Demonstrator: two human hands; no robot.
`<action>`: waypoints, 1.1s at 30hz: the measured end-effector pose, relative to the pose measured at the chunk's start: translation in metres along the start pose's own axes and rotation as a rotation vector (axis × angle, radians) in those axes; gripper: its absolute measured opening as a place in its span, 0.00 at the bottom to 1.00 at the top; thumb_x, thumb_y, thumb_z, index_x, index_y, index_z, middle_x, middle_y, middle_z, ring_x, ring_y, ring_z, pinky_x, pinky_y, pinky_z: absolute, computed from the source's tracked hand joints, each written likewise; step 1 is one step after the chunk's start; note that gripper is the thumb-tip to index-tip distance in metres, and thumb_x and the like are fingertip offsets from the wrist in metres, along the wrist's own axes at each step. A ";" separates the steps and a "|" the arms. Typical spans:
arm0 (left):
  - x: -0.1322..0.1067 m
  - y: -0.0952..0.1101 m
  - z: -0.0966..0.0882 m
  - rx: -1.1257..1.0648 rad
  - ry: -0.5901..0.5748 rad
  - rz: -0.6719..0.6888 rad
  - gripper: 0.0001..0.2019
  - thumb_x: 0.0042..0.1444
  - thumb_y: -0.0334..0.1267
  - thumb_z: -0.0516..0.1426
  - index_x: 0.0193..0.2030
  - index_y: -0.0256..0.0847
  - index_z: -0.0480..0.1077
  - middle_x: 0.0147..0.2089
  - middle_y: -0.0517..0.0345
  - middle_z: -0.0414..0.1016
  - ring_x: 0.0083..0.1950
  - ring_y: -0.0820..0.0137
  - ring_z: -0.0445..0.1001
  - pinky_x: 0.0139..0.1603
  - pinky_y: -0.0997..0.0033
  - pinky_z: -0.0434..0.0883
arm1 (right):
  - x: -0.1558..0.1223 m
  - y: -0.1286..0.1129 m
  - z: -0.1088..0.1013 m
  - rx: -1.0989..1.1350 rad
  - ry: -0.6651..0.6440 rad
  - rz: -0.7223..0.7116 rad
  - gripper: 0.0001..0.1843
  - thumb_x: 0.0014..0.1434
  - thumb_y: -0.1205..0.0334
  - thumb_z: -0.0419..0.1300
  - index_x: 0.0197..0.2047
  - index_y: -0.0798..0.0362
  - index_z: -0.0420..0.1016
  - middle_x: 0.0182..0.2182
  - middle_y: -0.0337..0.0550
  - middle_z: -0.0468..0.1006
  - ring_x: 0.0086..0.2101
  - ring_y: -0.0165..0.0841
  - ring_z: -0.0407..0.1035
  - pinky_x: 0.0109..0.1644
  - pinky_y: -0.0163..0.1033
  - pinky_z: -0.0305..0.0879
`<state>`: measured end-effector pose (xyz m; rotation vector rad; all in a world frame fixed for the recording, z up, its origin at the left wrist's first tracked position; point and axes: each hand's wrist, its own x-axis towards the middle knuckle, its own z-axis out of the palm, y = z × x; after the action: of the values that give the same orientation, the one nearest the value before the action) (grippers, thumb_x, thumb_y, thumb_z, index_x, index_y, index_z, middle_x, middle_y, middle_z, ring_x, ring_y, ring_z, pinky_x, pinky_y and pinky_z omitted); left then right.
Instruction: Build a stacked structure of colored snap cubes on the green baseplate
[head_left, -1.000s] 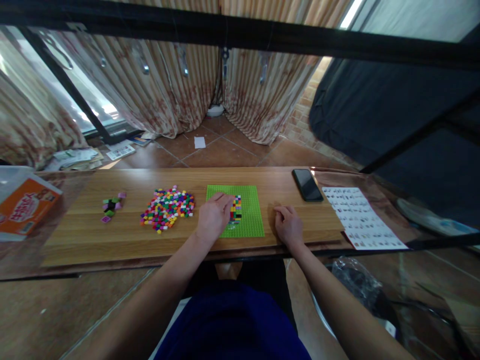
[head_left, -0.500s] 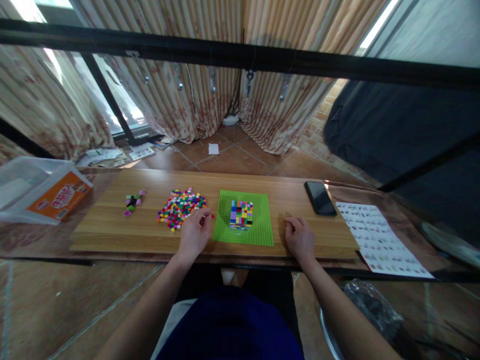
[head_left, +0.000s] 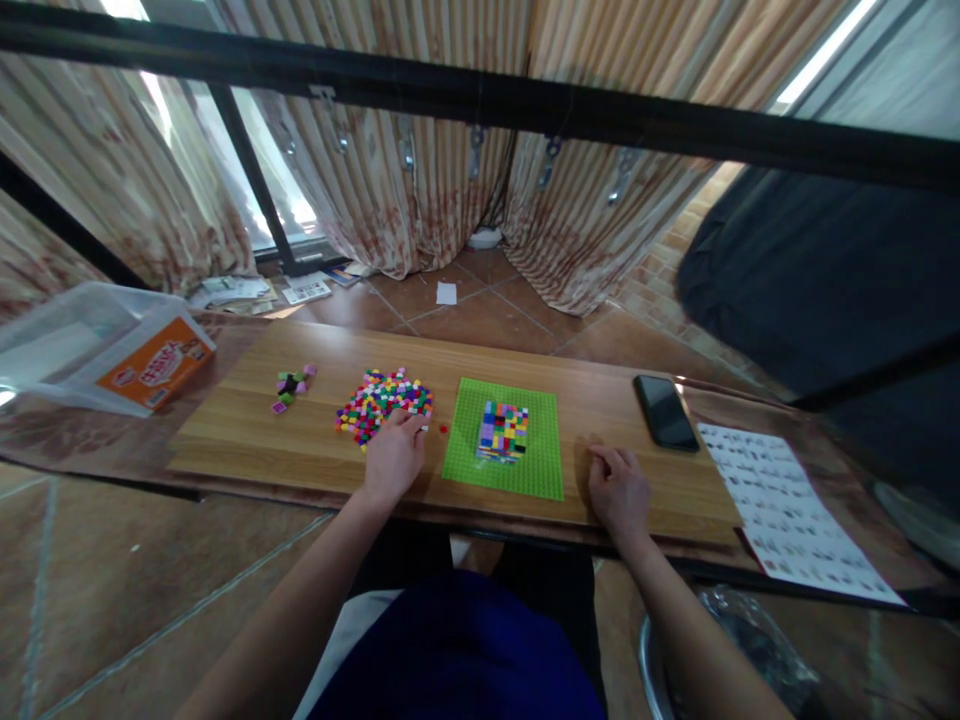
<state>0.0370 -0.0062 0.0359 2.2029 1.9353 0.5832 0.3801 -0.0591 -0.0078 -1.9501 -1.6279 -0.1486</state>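
Observation:
A green baseplate [head_left: 536, 460] lies on the wooden board [head_left: 247, 430], with a patch of multicoloured small bricks [head_left: 503, 430] pressed onto its middle. Left of it is a heap of loose coloured bricks [head_left: 382, 398]. My left hand [head_left: 393, 452] rests at the heap's near right edge, fingers curled down onto the bricks; what is in them is hidden. A single red brick [head_left: 442, 430] lies between that hand and the plate. My right hand [head_left: 619, 490] lies on the board right of the plate, fingers loosely curled, holding nothing that I can see.
A small cluster of pink, green and black bricks [head_left: 290, 385] sits at the board's left. A black phone [head_left: 664, 412] and a printed sheet [head_left: 787, 510] lie to the right. A clear box with an orange label [head_left: 120, 350] stands at far left. A black bar [head_left: 480, 95] crosses overhead.
My left hand left the bricks on the green plate and moved left to the loose heap. The camera turned, so everything shifted right in view. My right hand stayed put.

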 end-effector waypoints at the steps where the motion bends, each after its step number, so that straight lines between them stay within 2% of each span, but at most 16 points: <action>1: 0.002 0.001 0.000 0.027 -0.029 -0.001 0.13 0.63 0.36 0.49 0.46 0.44 0.74 0.46 0.52 0.73 0.41 0.65 0.74 0.39 0.68 0.69 | 0.000 0.000 0.000 0.003 0.002 -0.003 0.14 0.61 0.62 0.51 0.39 0.54 0.78 0.35 0.47 0.75 0.34 0.36 0.68 0.36 0.38 0.60; 4: 0.005 0.003 -0.001 0.077 -0.068 -0.010 0.14 0.64 0.37 0.48 0.45 0.42 0.74 0.47 0.52 0.72 0.39 0.66 0.74 0.36 0.69 0.68 | 0.000 0.000 0.001 0.008 0.000 0.000 0.14 0.61 0.62 0.50 0.39 0.54 0.78 0.35 0.47 0.75 0.34 0.36 0.68 0.36 0.38 0.60; 7: 0.004 0.003 0.000 0.032 -0.036 0.008 0.12 0.63 0.36 0.49 0.41 0.40 0.74 0.45 0.51 0.72 0.38 0.67 0.74 0.36 0.69 0.68 | -0.001 0.000 0.000 0.006 -0.002 0.013 0.14 0.61 0.62 0.50 0.39 0.54 0.78 0.35 0.47 0.75 0.34 0.36 0.67 0.36 0.38 0.59; 9: 0.002 0.006 0.000 -0.100 0.016 0.034 0.10 0.62 0.36 0.50 0.38 0.40 0.73 0.41 0.52 0.74 0.37 0.68 0.73 0.37 0.69 0.68 | -0.001 0.000 0.000 0.011 -0.006 0.012 0.14 0.61 0.62 0.50 0.39 0.54 0.78 0.35 0.47 0.75 0.34 0.36 0.67 0.36 0.38 0.59; 12: 0.001 0.018 -0.002 -0.418 0.058 0.064 0.07 0.60 0.36 0.52 0.36 0.40 0.71 0.34 0.56 0.74 0.34 0.70 0.73 0.36 0.71 0.69 | 0.000 -0.001 -0.001 0.029 -0.009 0.006 0.14 0.61 0.62 0.50 0.39 0.54 0.77 0.34 0.47 0.74 0.35 0.36 0.67 0.37 0.38 0.60; 15: 0.002 0.035 -0.004 -0.693 0.023 0.075 0.07 0.60 0.38 0.53 0.38 0.41 0.71 0.32 0.59 0.76 0.32 0.71 0.74 0.34 0.72 0.71 | 0.001 -0.001 -0.001 0.039 -0.009 0.011 0.14 0.61 0.62 0.50 0.39 0.54 0.77 0.34 0.47 0.74 0.35 0.36 0.67 0.38 0.39 0.60; 18: 0.005 0.051 -0.007 -0.808 0.002 0.100 0.08 0.61 0.39 0.52 0.39 0.41 0.72 0.34 0.59 0.77 0.35 0.71 0.75 0.38 0.70 0.72 | 0.001 -0.002 -0.001 0.028 -0.015 0.024 0.14 0.61 0.62 0.50 0.39 0.54 0.77 0.34 0.47 0.74 0.34 0.36 0.67 0.38 0.39 0.60; 22: 0.009 0.066 -0.012 -0.725 0.040 0.174 0.07 0.60 0.36 0.54 0.39 0.42 0.74 0.38 0.57 0.78 0.39 0.69 0.76 0.42 0.68 0.73 | 0.001 -0.003 -0.001 0.032 -0.025 0.027 0.14 0.61 0.63 0.50 0.39 0.54 0.77 0.34 0.47 0.74 0.35 0.36 0.67 0.38 0.39 0.61; 26: 0.014 0.077 -0.016 -0.567 0.065 0.269 0.09 0.60 0.31 0.53 0.40 0.41 0.75 0.38 0.57 0.77 0.40 0.70 0.75 0.44 0.69 0.72 | 0.001 -0.004 -0.002 0.031 -0.032 0.033 0.14 0.61 0.64 0.50 0.40 0.54 0.77 0.35 0.47 0.75 0.36 0.36 0.67 0.39 0.39 0.61; 29: 0.019 0.085 -0.015 -0.406 0.069 0.286 0.10 0.60 0.31 0.53 0.45 0.41 0.73 0.41 0.55 0.77 0.42 0.68 0.76 0.46 0.67 0.72 | 0.002 -0.005 -0.002 0.034 -0.039 0.032 0.14 0.61 0.64 0.50 0.40 0.54 0.77 0.35 0.47 0.75 0.36 0.36 0.67 0.39 0.39 0.61; 33: 0.025 0.092 -0.015 -0.205 0.028 0.259 0.15 0.59 0.32 0.55 0.53 0.41 0.67 0.40 0.54 0.79 0.41 0.64 0.77 0.42 0.66 0.72 | 0.002 -0.005 -0.002 0.028 -0.038 0.039 0.14 0.61 0.64 0.50 0.40 0.54 0.77 0.35 0.47 0.75 0.35 0.36 0.67 0.38 0.39 0.60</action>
<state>0.1182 0.0017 0.0881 2.3361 1.5320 0.8135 0.3769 -0.0581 -0.0033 -1.9731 -1.6060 -0.0731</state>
